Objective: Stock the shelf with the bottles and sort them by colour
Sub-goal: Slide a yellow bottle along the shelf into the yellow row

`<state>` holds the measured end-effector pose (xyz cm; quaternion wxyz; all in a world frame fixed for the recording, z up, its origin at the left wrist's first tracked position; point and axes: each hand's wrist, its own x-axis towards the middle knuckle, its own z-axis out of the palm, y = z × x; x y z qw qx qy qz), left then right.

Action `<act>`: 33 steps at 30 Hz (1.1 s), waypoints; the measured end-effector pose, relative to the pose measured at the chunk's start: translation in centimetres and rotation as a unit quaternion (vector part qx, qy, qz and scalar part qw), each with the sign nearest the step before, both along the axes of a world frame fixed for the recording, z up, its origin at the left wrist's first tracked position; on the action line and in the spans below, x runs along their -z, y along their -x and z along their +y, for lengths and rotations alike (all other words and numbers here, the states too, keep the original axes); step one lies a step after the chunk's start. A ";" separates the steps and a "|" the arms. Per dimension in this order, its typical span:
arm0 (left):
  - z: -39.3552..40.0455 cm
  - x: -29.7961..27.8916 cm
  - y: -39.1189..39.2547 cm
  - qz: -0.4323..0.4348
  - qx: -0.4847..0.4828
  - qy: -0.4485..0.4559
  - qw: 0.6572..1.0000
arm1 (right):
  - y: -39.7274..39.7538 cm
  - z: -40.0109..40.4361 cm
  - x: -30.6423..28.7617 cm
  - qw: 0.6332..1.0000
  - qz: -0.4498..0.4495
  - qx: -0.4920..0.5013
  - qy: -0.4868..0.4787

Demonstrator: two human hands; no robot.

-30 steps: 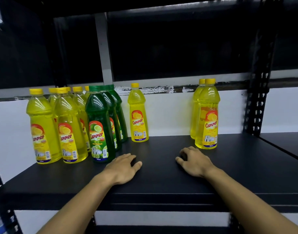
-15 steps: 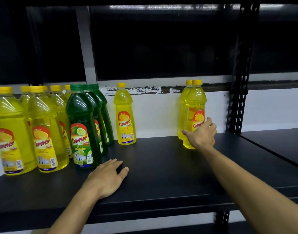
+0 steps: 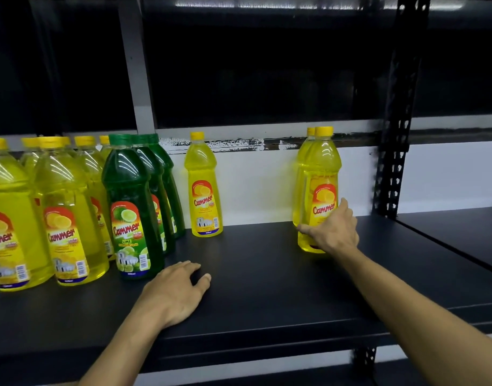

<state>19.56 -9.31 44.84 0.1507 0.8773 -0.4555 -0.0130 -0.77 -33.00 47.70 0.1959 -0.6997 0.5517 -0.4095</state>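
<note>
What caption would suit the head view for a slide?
Right hand grips the front yellow bottle at the shelf's right; left hand rests flat beside the green bottles.

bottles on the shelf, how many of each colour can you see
Yellow bottles: 9 in view, 6 in the left group (some only as caps), 1 alone and 2 at the right, the front one held by the right hand
Green bottles: 3
Total: 12
</note>
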 end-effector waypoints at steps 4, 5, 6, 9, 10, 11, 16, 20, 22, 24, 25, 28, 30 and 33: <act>0.0 -0.2 0.3 0.001 0.001 -0.002 1.000 | 0.7 3.4 0.4 0.999 0.029 -0.029 0.010; 0.0 -0.3 0.4 0.002 0.000 -0.002 1.000 | 0.6 4.5 0.5 0.999 0.030 -0.041 0.020; 0.0 -0.4 0.5 0.003 -0.001 -0.001 1.000 | 0.5 5.6 0.5 0.998 0.029 -0.050 0.029; 0.1 -0.5 0.6 0.003 -0.005 -0.003 1.000 | -0.5 8.7 0.8 0.997 0.007 -0.069 0.021; 0.1 -0.5 0.7 0.004 -0.005 -0.003 1.000 | -0.8 9.7 0.8 0.997 0.001 -0.080 0.007; 0.2 -0.5 0.7 0.005 -0.006 0.000 1.000 | -1.1 10.6 0.8 0.996 0.002 -0.091 -0.009; 0.2 -0.5 0.6 0.005 -0.011 0.006 1.000 | -2.6 14.1 0.4 0.988 0.047 -0.146 -0.016; 0.2 -0.4 0.7 0.004 -0.017 0.009 1.000 | -3.5 15.5 0.6 0.983 0.055 -0.172 0.004; 0.2 -0.4 0.7 0.003 -0.019 0.009 1.000 | -3.7 15.7 0.8 0.983 0.051 -0.177 0.007; 0.2 -0.4 0.7 0.001 -0.018 0.008 1.000 | -3.7 15.6 1.0 0.982 0.048 -0.180 0.010; 0.2 -0.4 0.7 0.001 -0.018 0.008 1.000 | -3.7 15.5 1.0 0.981 0.048 -0.185 0.012; 0.2 -0.3 0.6 0.004 -0.018 0.011 1.000 | -3.0 14.9 0.9 0.972 0.059 -0.227 -0.001; 0.2 -0.4 0.6 0.008 -0.017 0.012 1.000 | -2.2 14.1 0.8 0.958 0.057 -0.280 -0.012; 0.3 -0.4 0.6 0.008 -0.017 0.012 1.000 | -0.5 12.7 0.6 0.937 0.045 -0.344 -0.031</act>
